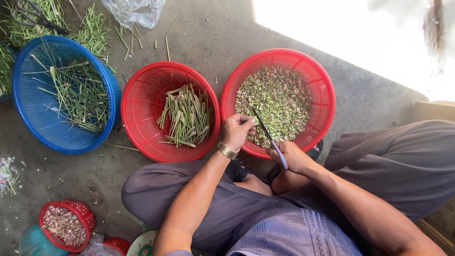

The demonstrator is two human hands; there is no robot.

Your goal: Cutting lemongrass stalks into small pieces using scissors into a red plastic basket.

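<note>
The left hand (237, 132) was pinched around a short green stalk piece right at the near rim of the red basket (318, 80) full of chopped bits (277, 102), while the right hand (294, 159) gripped a knife (270, 138) by its purple handle, blade angled over that basket. Just beside it sat another red basket (142, 114) with cut stalks (187, 116), and a blue basket (28, 95) of trimmings on the concrete floor (213, 38).

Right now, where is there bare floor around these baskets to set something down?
Bare concrete lies above the two red baskets, up to the plastic bag. Another patch sits between the blue basket and the small red basket. It is crowded where the left hand and right hand work over the right red basket.
</note>
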